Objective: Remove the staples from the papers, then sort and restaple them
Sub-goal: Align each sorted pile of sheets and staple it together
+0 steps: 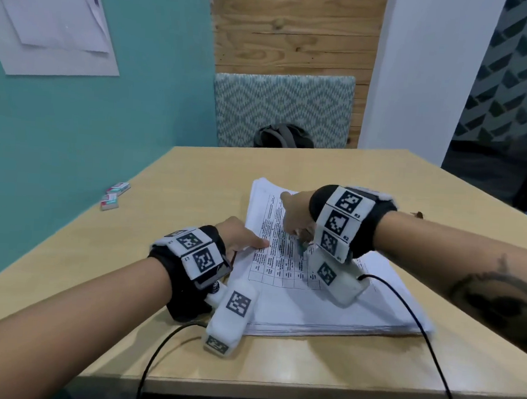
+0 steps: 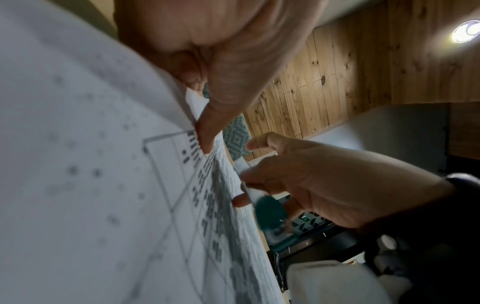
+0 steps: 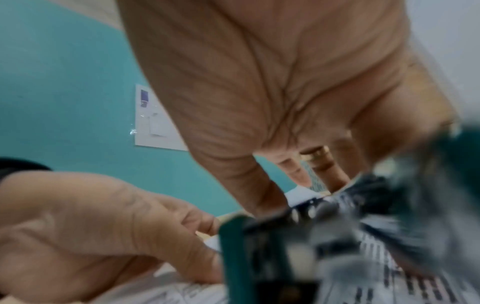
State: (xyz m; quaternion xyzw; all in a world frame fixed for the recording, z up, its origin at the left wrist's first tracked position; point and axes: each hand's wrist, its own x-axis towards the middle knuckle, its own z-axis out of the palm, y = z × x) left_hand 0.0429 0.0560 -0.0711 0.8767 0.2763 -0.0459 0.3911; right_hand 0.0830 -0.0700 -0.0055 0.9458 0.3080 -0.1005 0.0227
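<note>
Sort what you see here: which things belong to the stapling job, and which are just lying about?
In use: papers; teal tool in the right hand; left hand pressing the papers; small boxes, possibly staples.
Lying about: backpack; wall poster; chair.

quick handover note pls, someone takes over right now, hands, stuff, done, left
Left hand: fingers press flat on the papers near their left edge.
Right hand: over the top sheet, holding a teal tool, likely the staple remover.
Papers: one stack on the table; staple boxes far left.
Done: cannot tell if any staple is out.
Left: finish unstapling, sort, restaple.
</note>
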